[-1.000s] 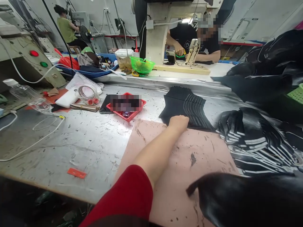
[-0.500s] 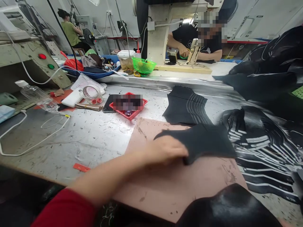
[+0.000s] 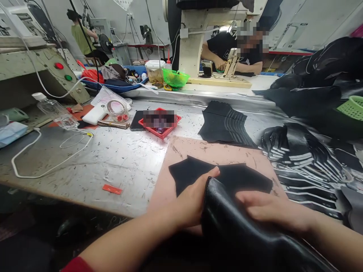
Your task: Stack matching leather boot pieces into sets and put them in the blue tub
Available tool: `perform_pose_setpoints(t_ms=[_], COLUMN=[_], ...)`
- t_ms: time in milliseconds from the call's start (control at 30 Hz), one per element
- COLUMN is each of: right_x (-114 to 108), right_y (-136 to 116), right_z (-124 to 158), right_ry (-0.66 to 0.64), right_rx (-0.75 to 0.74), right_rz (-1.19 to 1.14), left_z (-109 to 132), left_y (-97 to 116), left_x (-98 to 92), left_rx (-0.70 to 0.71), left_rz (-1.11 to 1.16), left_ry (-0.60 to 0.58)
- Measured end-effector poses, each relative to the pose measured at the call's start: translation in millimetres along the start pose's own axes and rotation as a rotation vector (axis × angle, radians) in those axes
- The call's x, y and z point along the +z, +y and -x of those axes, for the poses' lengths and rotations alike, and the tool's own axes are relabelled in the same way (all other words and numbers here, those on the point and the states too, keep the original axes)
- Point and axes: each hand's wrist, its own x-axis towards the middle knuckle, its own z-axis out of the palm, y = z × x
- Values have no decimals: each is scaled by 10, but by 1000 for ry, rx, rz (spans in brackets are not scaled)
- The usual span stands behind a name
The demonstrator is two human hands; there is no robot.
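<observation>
A glossy black leather piece (image 3: pixel 241 230) with a ridged edge hangs over the front of a pink board (image 3: pixel 181 145). My left hand (image 3: pixel 194 198) grips its upper left edge, thumb pointing up and away from me. On its right side my right hand (image 3: pixel 269 207) is closed, with part of the fingers hidden behind the leather. Flat on the board, just beyond both hands, lies a matte black cut piece (image 3: pixel 190 172) with pointed corners; the hands and the leather cover part of it.
Behind the board is a stack of black cut pieces (image 3: pixel 221 121). Strips with white edges (image 3: pixel 309 189) lie to the right. A red basket (image 3: pixel 161 132), clear bottle (image 3: pixel 56 111) and orange-red strip (image 3: pixel 112 189) are on the left. A co-worker (image 3: pixel 218 49) sits behind a sewing machine (image 3: pixel 190 49).
The matte black piece now lies flat on the board, and my left hand has let go of it. That hand has come back onto the glossy leather, which is raised; my right hand is now in view.
</observation>
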Motion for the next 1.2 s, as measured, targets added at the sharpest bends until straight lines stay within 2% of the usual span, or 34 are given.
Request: perform_pose_setpoints(t_ms=[67,133,167,233,300,433,500,633,733,933,1200], right_x=[70,101,116,161,229,374,428,483,461,284,224], right_y=[55,183,246,322,309,157,128,166,113,-140,-113], right_z=[-140,-191,-193,-170,-140,-134,-172,-276,-307,-338,-446], right_ry=[-40,-58,-73,-81,-61,168,210,112,70,47,-55], right_rx=[80,145,166,189,181,60,2,-90,-73,-80,-125], right_rz=[-5,56,143,369,597,1027,1159,1243,1313,1274,1274], left_z=[97,242,318,462,581,742,784,802,784,751,719], left_y=[-14,-44,-55,-56,-29,20,-2,-91,-123,-145,-68], left_x=[81,101,96,80,67,48,38,11,-9,44,-18], left_rx=[83,186,251,369,423,511,579,516,471,515,524], left_rz=[-11,-45,-62,-108,-203,-509,-583,-519,-502,-461,-562], left_ry=[173,245,217,76,-4,87,144,243,262,219,197])
